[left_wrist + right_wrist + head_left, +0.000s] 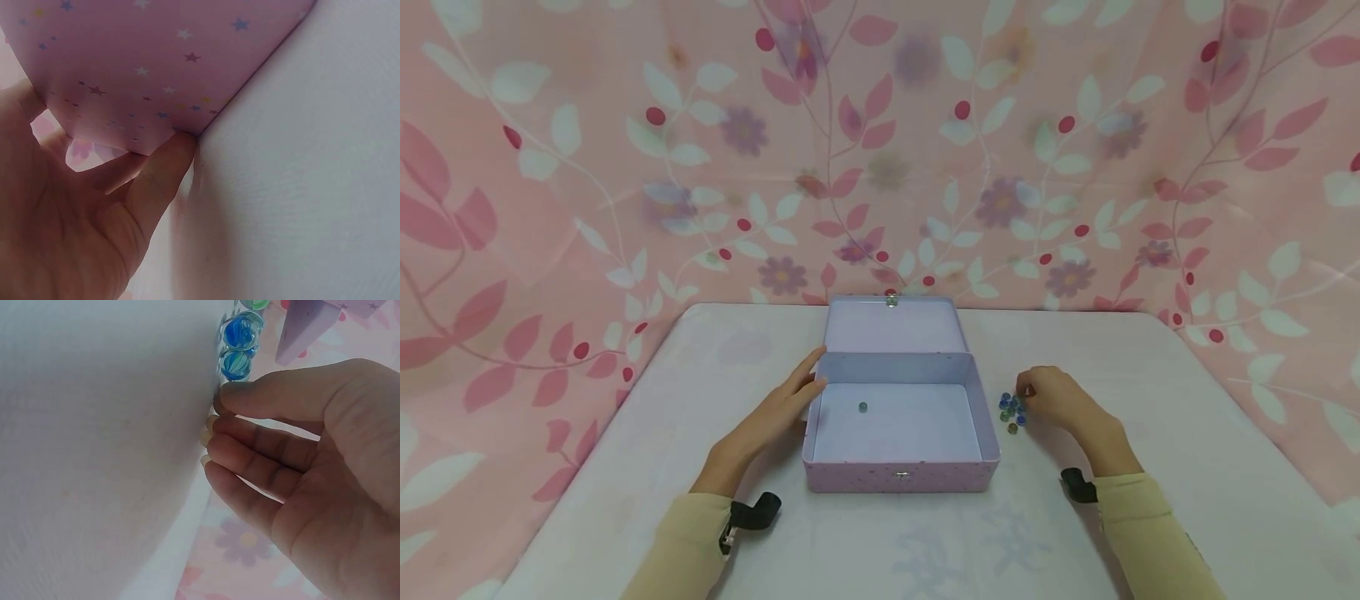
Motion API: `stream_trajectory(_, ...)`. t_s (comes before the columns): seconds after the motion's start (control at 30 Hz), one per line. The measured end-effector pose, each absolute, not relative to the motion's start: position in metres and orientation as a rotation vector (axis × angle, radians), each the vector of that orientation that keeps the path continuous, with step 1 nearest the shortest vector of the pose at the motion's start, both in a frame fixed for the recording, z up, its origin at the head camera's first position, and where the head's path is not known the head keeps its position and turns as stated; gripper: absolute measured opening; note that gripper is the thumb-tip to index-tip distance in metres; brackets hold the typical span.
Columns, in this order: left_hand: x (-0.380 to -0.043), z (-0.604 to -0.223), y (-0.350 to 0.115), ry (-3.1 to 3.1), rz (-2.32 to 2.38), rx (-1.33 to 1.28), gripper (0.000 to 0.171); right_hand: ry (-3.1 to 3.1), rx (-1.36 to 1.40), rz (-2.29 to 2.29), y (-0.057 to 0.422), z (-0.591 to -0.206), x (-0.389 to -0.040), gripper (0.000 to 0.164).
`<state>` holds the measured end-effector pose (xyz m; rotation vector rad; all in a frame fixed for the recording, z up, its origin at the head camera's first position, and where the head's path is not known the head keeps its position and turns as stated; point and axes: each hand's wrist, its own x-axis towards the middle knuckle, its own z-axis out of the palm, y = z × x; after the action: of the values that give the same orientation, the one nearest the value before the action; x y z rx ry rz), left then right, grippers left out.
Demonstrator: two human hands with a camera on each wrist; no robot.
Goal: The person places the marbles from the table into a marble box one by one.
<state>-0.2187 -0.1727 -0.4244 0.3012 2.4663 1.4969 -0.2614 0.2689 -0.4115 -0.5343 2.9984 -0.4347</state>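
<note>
Box: rectangular, pinkish-lilac, printed with small stars, flat on the tabletop
Lid: open, tipped back behind the box
Marble inside: single, greenish, on the box's floor, left of centre
Loose marbles: glass, blue and green, one brownish, clustered just right of the box

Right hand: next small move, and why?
I'd probably have the right hand lift one marble from the outside cluster of marbles toward the open box. Its fingertips are at that cluster, a single marble lies inside the box, and the left hand touches the box's left side. Whether a marble is pinched is hidden.
</note>
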Motion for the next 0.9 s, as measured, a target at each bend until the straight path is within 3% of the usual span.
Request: stream_trajectory(0.9,-0.220,-0.425,-0.172,2.437,1.514,0.272,0.058,3.052,-0.538,-0.511,0.267,-0.394,-0.257,0.017)
